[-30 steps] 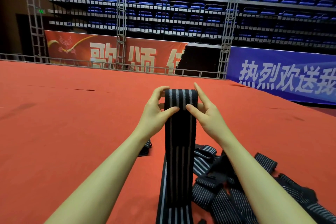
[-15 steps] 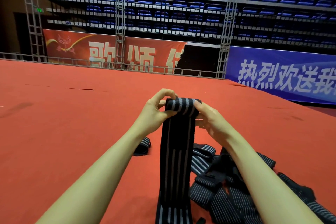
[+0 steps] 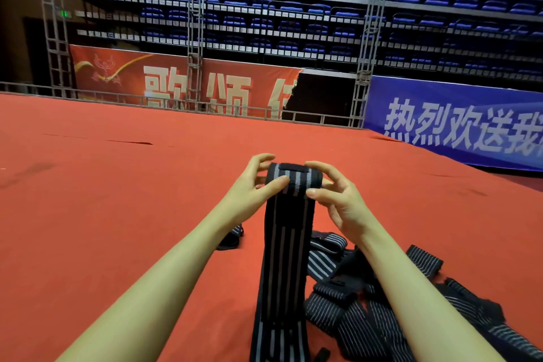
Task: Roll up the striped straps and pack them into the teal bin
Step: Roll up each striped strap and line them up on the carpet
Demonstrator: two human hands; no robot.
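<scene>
A long black strap with grey stripes [image 3: 283, 258] hangs upright in front of me, its top end curled into a small roll [image 3: 293, 178]. My left hand [image 3: 252, 188] pinches the left side of the roll with thumb and fingers. My right hand [image 3: 338, 194] pinches the right side, thumb on the front. The strap's lower end runs out of the bottom of the view. No teal bin is visible.
A heap of several loose striped straps [image 3: 367, 311] lies on the red carpet [image 3: 117, 200] at lower right. One small dark strap piece [image 3: 232, 239] lies behind my left forearm. Railings and banners edge the carpet at the back.
The strap's top end, held flat a second ago, has been folded over and turned into a small roll. Both hands dropped slightly and curled round it.
</scene>
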